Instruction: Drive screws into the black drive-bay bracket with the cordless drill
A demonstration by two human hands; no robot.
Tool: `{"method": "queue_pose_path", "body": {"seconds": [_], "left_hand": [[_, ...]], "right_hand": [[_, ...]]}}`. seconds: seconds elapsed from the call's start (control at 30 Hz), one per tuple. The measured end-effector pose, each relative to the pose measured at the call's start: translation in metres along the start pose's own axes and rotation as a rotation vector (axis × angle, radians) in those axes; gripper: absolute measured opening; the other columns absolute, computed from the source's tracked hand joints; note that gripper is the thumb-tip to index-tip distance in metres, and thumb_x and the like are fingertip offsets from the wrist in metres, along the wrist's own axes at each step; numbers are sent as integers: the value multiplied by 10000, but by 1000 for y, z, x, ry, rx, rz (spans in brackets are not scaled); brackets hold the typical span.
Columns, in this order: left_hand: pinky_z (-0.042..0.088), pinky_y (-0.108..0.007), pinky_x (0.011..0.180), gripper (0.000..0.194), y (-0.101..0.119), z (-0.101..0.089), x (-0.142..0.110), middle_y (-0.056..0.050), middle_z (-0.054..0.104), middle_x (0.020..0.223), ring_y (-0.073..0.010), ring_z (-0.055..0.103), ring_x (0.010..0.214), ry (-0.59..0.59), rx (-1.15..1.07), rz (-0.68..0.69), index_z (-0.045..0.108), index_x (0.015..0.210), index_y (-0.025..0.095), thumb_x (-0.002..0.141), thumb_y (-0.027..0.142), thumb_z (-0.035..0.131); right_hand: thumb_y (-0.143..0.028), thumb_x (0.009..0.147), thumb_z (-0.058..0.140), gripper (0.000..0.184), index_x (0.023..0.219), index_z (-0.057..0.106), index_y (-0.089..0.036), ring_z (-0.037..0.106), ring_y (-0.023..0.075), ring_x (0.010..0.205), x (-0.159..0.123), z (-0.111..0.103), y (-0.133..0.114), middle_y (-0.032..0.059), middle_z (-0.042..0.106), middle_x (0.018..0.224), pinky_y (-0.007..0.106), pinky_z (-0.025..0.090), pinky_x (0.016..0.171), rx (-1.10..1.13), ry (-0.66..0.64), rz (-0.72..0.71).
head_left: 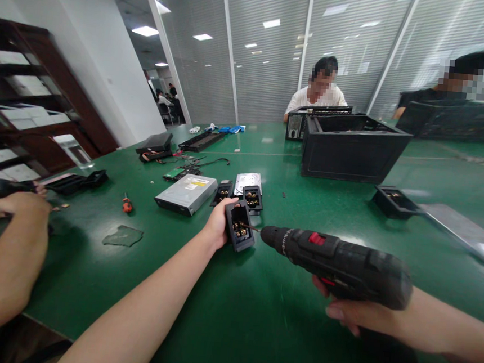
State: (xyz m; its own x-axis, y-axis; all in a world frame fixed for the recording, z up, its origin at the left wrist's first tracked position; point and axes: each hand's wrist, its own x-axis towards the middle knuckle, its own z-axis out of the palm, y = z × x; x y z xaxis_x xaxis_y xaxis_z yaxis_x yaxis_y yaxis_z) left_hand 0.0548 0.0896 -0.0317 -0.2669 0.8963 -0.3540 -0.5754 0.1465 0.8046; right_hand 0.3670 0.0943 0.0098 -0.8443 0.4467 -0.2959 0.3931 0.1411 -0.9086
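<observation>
My left hand (pixel 218 224) grips a small black plastic box (pixel 240 242) by its left side, holding it tilted above the green table. Gold-coloured metal fittings show inside its open face. In my right hand (pixel 361 316) is a black cordless drill (pixel 340 263) with a red switch, its body lying level. The drill's thin bit (pixel 253 228) points left into the box's opening; whether the tip touches a fitting I cannot tell. Just behind the box are two similar black boxes, one on the left (pixel 223 193) and one on the right (pixel 252 198), beside a silver hard drive (pixel 248 182).
A silver optical drive (pixel 188 194), an orange screwdriver (pixel 127 204) and a clear jagged piece (pixel 122 236) lie to the left. Another person's arm (pixel 11 251) reaches in there. A large black case (pixel 350 157) stands ahead; another black box (pixel 396 203) lies right.
</observation>
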Motion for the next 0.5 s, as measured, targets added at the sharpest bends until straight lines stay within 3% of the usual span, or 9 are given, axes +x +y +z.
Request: {"method": "queue_pose_path", "body": {"seconds": [0.5], "left_hand": [[503,-392,594,272,1,1,-1,-72,668,677,-227,615,581,-19,-5,5,648,754,150,688,410,601]], "right_hand": [[-393,765,673,276,951,574,-216,592,161,597,0,0,0,-24,592,716,285,518,571,17,-1,6]]}}
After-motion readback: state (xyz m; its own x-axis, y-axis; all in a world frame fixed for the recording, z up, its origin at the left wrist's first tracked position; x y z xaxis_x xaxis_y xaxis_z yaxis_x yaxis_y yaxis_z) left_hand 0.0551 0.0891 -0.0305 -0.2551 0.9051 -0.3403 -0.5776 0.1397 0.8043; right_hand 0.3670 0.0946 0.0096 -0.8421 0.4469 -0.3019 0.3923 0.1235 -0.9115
